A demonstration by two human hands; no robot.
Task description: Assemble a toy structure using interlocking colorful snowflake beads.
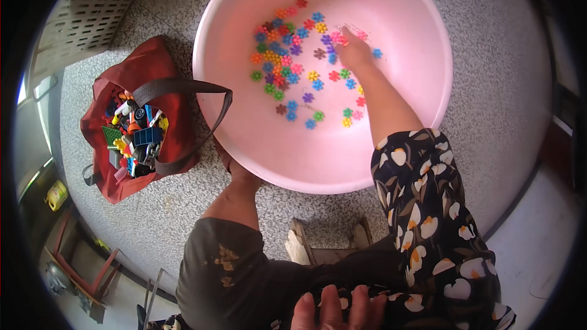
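Inside the large pink plastic basin (327, 168), my right hand (354, 52) reaches to the bottom with its fingers closed around a pink flower-shaped plastic piece (337, 37). Part of the grip is hidden by the hand itself. Many small flower pieces in blue, yellow, green, purple, red and brown lie about, thickest in a cluster (278, 55) left of the hand. A blue flower piece (377, 53) lies to its right. My left hand (336, 311) rests on my lap at the lower edge, fingers stretched out and holding nothing.
Left of the basin stands a red cloth bag (177, 140) full of mixed toy parts, its dark strap (189, 87) looping over the basin's rim. A perforated plastic crate (92, 12) is at the far left. Beneath me shows a low wooden stool (299, 241) on the speckled floor (495, 85).
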